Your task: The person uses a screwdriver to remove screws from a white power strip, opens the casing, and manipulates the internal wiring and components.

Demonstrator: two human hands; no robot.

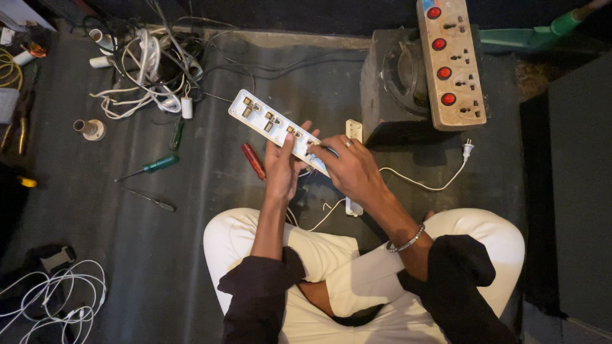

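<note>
Left hand (282,167) cups the near end of the opened white power strip (274,122) from below | right hand (350,167) pinches at that same end, I see | strip held above the floor, long axis running up-left away from both hands | red screwdriver (253,160) lies just left.

Dark grey matted floor (191,242), dim overhead light, black speaker box (395,89) against the far edge, tangle of white cables (150,70), scattered screwdrivers (150,167), dark cabinet side (580,191) at right.
</note>
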